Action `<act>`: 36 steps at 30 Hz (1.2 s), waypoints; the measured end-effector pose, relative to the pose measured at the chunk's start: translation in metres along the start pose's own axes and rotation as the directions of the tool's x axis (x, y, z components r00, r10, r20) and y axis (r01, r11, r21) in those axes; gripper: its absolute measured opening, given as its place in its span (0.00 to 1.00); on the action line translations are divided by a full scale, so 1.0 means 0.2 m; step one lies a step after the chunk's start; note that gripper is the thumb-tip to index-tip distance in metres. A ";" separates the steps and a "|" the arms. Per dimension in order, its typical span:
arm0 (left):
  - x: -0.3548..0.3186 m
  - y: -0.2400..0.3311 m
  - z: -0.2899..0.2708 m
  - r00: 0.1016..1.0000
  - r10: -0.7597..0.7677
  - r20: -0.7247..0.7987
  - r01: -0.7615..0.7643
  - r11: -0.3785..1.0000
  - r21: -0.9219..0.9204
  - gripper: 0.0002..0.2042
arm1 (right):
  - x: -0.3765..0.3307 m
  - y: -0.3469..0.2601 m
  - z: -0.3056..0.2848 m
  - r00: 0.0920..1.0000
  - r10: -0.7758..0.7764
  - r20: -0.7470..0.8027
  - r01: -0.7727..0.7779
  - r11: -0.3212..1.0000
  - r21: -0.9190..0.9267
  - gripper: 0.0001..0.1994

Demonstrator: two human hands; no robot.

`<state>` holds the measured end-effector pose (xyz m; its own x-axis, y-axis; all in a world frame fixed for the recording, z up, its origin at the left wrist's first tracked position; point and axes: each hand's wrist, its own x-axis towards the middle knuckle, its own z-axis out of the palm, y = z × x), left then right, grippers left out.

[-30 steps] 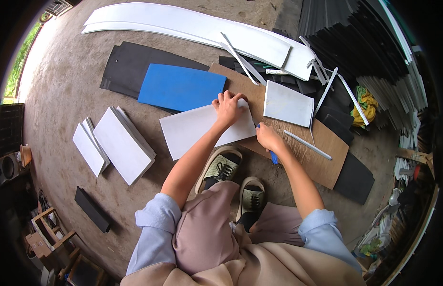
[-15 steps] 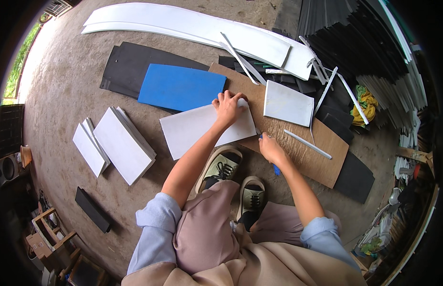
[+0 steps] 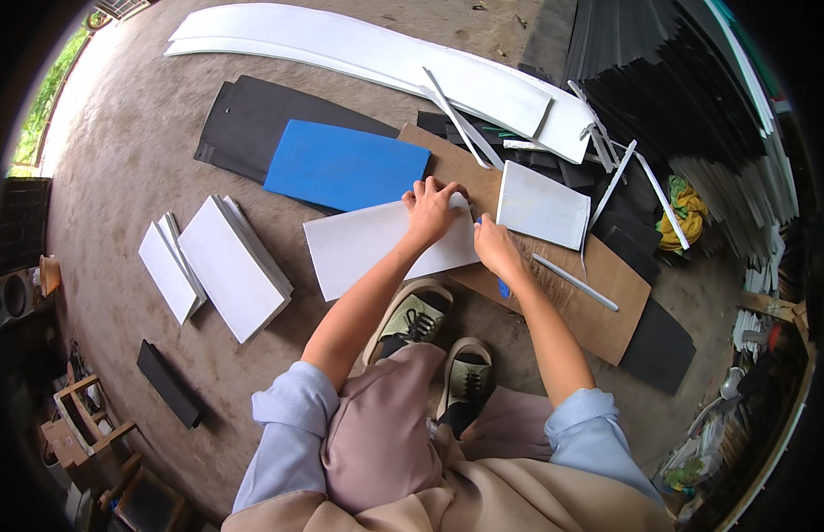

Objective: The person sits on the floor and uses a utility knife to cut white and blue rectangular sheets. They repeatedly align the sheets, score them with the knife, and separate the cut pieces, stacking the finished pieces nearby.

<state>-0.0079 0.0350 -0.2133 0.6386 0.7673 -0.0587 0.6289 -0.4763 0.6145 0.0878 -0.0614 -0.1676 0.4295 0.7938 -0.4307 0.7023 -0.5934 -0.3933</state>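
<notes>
A white rectangular sheet lies with its right end on a brown board on the concrete floor. My left hand presses flat on the sheet's right end, fingers spread. My right hand is closed around a blue-handled cutter at the sheet's right edge, its blade end hidden by my fingers. A second, smaller white sheet rests on the board just right of both hands. A thin white strip lies on the board beside my right forearm.
A blue sheet lies over black sheets behind the work. Stacks of cut white panels sit to the left. Long white sheets and a pile of black sheets fill the back. My shoes are near the board's front edge.
My right hand has moved up along the sheet's right edge with the cutter, toward my left hand. The left hand has stayed pressed on the sheet.
</notes>
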 end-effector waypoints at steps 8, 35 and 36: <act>0.00 -0.01 0.00 1.000 0.016 -0.020 -0.015 1.000 0.012 0.15 | 0.06 0.06 0.07 0.999 0.020 0.048 -0.021 1.000 0.009 0.16; 0.01 0.00 0.00 0.999 -0.023 0.046 0.021 0.999 0.043 0.16 | -0.21 0.09 -0.01 0.937 0.180 0.298 -0.212 0.974 0.078 0.15; 0.01 -0.01 0.01 1.000 -0.005 0.029 0.004 0.999 0.046 0.16 | -0.22 0.10 -0.01 0.942 0.160 0.294 -0.188 0.980 0.069 0.15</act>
<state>-0.0064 0.0372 -0.2155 0.6479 0.7570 -0.0849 0.6513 -0.4926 0.5772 0.0842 -0.1086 -0.1552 0.3504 0.6134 -0.7078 0.5682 -0.7400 -0.3600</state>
